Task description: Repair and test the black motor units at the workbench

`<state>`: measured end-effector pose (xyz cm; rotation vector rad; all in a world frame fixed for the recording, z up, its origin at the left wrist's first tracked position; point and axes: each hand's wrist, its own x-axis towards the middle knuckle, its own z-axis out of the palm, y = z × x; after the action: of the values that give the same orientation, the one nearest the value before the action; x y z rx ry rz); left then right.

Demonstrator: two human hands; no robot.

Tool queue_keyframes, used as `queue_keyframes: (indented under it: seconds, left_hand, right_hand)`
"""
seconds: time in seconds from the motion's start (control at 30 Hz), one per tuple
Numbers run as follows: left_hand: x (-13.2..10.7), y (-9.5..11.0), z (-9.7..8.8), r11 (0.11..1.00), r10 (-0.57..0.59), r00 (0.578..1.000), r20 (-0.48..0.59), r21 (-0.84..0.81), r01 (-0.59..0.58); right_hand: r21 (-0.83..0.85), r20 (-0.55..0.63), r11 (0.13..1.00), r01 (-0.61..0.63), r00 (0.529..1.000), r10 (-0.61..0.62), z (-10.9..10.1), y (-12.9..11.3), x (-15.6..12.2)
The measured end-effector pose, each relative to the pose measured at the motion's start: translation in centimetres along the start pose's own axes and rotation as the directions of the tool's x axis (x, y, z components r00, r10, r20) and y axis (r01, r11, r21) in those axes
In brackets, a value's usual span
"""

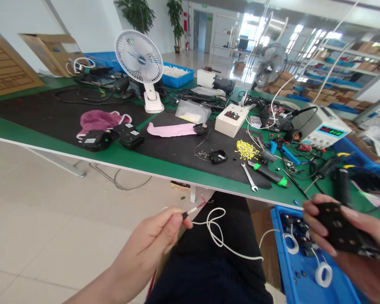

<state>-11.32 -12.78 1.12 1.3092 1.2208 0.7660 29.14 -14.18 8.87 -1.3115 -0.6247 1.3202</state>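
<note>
My left hand pinches the end of a white cable by a small black piece, with thin red wires splaying from the tip. From there the cable loops over my dark-clothed lap and runs toward the blue bin on the right. My right hand is wrapped round a black plastic housing, whose face shows several small brass-coloured spots. Motion blurs that housing slightly. On the bench edge beyond my hands lie an open-end wrench and a black utility knife with green parts.
On the green bench stand a white fan, a beige switch box and a power supply. Yellow terminals, a pink strap and black housings lie on the dark mat. A soldering iron rests at right.
</note>
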Motion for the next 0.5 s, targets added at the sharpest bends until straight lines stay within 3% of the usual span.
queue_keyframes:
  seconds: [0.1,0.2,0.3,0.5]
  left_hand:
    - [0.6,1.5,2.0,1.0,-0.019,0.995,0.093,-0.018,0.021]
    - [0.7,2.8,3.5,0.999,-0.021,0.997,0.08,-0.028,0.023]
    - [0.6,2.3,4.1,0.997,-0.043,0.999,0.033,-0.061,0.045]
    - [1.4,-0.2,5.6,0.967,-0.098,0.995,0.02,-0.233,0.1]
  right_hand:
    - [0.088,0.311,0.986,-0.145,0.944,0.111,1.6,1.4,-0.1]
    - [0.194,0.46,0.953,-0.232,0.88,0.12,3.6,2.4,-0.1]
    - [0.286,0.544,0.903,-0.319,0.83,0.121,4.8,3.0,0.4]
    - [0.352,0.584,0.866,-0.355,0.807,0.093,6.1,4.1,1.1]
